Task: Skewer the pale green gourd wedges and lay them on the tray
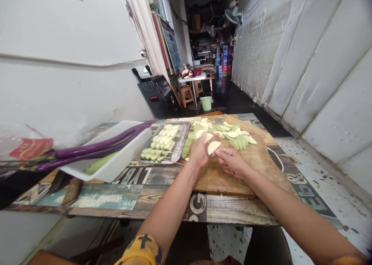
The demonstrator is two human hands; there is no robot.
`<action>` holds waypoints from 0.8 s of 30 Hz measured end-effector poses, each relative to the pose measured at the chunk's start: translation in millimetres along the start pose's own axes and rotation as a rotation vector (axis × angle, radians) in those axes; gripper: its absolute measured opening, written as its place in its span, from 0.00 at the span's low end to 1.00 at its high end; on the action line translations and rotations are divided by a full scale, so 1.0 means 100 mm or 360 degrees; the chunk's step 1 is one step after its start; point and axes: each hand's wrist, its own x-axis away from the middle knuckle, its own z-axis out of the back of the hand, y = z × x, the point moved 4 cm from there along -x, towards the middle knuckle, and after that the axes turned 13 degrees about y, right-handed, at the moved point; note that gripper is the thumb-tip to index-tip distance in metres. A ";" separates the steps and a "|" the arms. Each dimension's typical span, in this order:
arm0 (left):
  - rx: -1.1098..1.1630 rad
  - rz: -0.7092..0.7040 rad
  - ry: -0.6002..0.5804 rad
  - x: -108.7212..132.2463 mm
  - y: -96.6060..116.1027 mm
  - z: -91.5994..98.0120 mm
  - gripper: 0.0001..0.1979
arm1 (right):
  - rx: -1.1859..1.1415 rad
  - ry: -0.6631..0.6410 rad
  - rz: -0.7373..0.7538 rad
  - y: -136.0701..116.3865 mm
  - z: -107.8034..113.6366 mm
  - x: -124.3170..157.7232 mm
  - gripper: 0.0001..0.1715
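My left hand [199, 151] is closed around half-round zucchini-like slices with pale flesh and light green skin. One slice [214, 148] stands out between my two hands, over the wooden cutting board [232, 179]. At that slice's right edge, my right hand [231, 162] is pinched; whether a thin stick is in its fingers cannot be made out. More cut slices [240, 142] lie heaped and fanned across the far half of the board. Thin wooden skewers [247, 124] lie along its far right edge. Left of the board, a clear tray [178, 153] holds rows of slices.
A white bin [116, 167] at left carries long purple eggplants [99, 146] and a green vegetable [101, 163]. Nearby are a plastic bag with a red label [31, 148] and a wooden-handled tool [72, 191]. Beyond the table stand a green bucket [206, 103] and stools [186, 96].
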 end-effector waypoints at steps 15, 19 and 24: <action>0.0161 -0.0203 0.0225 -0.09 0.27 0.20 0.16 | 0.0559 0.0008 0.0261 -0.06 0.00 0.01 0.15; 0.0133 -0.0282 0.0255 -0.08 0.24 0.19 0.14 | 0.0287 -0.0084 0.0004 -0.02 0.00 0.03 0.15; 0.0124 -0.0242 0.0222 -0.07 0.15 0.12 0.15 | 0.0072 -0.0175 -0.0153 0.00 -0.02 0.03 0.16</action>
